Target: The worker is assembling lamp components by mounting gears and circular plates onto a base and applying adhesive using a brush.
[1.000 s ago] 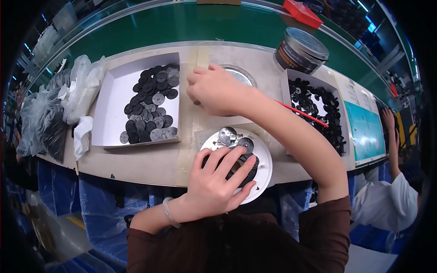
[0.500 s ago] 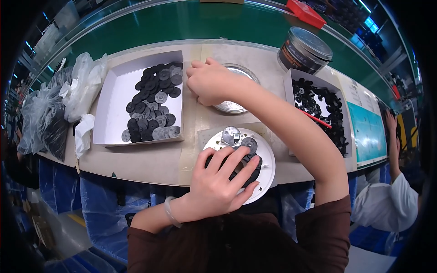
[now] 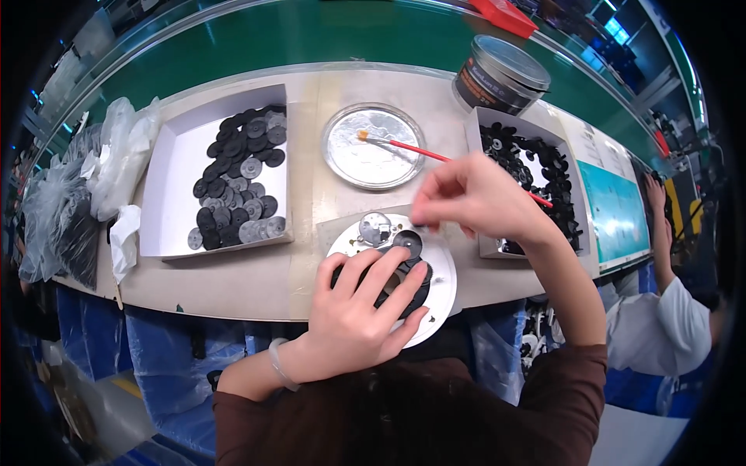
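Note:
A white round plate (image 3: 443, 283) lies at the bench's near edge, bearing a small silvery motor (image 3: 374, 228), a dark grey gear (image 3: 407, 244) and a larger black toothed part (image 3: 418, 299). My left hand (image 3: 361, 311) curves over this black part and holds it down, covering much of it. My right hand (image 3: 478, 198) is above the plate's far right rim, fingertips pinched beside the grey gear; whatever they hold is too small to make out. Behind that hand, a red-handled brush (image 3: 416, 148) rests across a round metal lid (image 3: 373, 175), its bristles carrying amber grease.
At left stands a white box (image 3: 175, 194) of black and grey gears, with plastic bags (image 3: 124, 155) beyond it. A box of small black parts (image 3: 579, 245) and a tin (image 3: 501, 78) stand at right. Another person's arm (image 3: 660, 233) reaches in at far right.
My right hand has moved from beside the gear box, across the lid, to the plate's right side, uncovering the lid and brush. The view has shifted slightly; my left hand stays on the black part.

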`<state>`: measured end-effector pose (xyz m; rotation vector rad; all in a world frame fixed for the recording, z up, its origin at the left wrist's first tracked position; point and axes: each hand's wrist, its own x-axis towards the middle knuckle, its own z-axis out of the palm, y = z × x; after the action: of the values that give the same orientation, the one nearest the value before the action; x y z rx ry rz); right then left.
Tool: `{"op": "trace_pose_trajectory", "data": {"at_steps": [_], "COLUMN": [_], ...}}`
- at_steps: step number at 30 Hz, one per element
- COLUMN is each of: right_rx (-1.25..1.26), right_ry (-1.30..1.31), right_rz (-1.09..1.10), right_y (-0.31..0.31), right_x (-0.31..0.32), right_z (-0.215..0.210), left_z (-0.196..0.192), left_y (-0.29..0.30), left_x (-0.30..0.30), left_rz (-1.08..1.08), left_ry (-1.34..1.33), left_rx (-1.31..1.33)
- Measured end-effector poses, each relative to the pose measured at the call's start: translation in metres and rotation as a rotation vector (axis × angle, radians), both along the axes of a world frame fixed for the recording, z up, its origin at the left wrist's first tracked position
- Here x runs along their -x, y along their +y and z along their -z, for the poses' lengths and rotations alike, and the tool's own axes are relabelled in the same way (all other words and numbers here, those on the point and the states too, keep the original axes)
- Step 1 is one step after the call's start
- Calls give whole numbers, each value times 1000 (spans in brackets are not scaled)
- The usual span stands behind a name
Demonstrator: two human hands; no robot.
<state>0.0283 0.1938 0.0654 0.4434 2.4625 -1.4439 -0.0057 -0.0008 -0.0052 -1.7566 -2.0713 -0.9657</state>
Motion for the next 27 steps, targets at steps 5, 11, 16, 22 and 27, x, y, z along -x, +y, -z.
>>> {"op": "trace_pose_trajectory", "data": {"at_steps": [5,11,16,22,27], "right_rx": [287,347,420,404,317], "right_ry": [-104,-222,-314,-370,-398], "right_rz": [132,85,66,14,-1], "right_y": [4,7,14,13,13], "right_x": [-26,-26,-20,-12,-8], "right_z": [13,17,20,18,13], "left_z": [-1,-2,-1,0,1], "left_y": [2,0,0,0,0], "left_x": [0,-1,-1,0,0], "left_rz": [10,-16,-18,-6,-20], "left_ry": [5,10,6,-7,-5], "left_rx": [21,46,36,21,5]}}
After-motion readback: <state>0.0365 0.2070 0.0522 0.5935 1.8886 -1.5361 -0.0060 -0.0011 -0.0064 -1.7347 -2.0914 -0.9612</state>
